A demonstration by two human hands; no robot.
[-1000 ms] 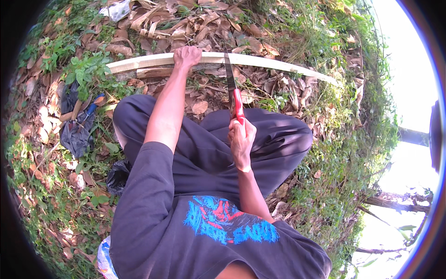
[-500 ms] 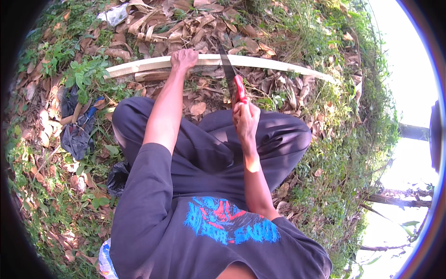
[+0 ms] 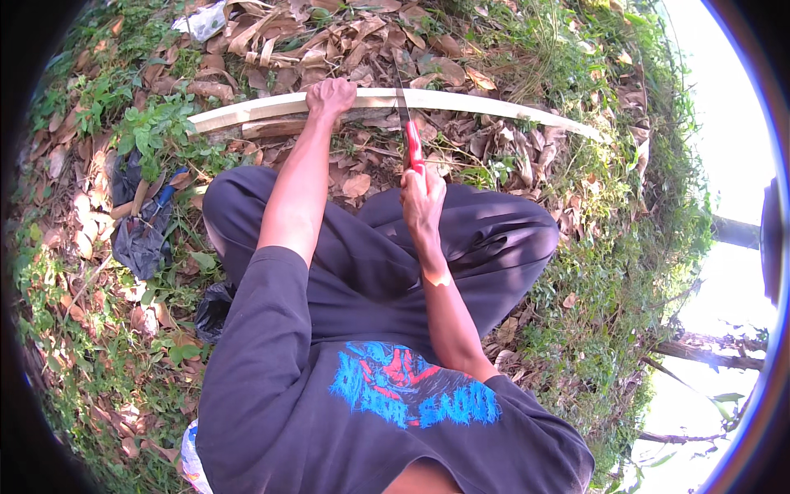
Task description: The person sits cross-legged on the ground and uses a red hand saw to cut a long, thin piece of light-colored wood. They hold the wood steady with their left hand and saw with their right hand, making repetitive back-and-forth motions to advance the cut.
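Note:
A long pale strip of wood (image 3: 485, 105) lies crosswise in front of my folded legs, bowed by the lens. My left hand (image 3: 331, 96) is closed over it, left of its middle. In my right hand (image 3: 424, 198) is the red handle of a hand saw (image 3: 414, 144). The saw's dark blade crosses the strip just right of my left hand, its tip pointing away from me. How deep the blade sits in the wood I cannot tell. Under the strip's left half rests a brownish piece of wood (image 3: 280, 128).
Dry leaves (image 3: 346, 41) and green plants cover the ground around me. To my left lie a black plastic bag (image 3: 141, 245) and tools, one with a blue handle (image 3: 167, 194). A whitish plastic scrap (image 3: 202, 22) is at the far left.
My right hand and the saw have moved slightly away from me and left, and the blade stands straighter. My left hand stays on the strip.

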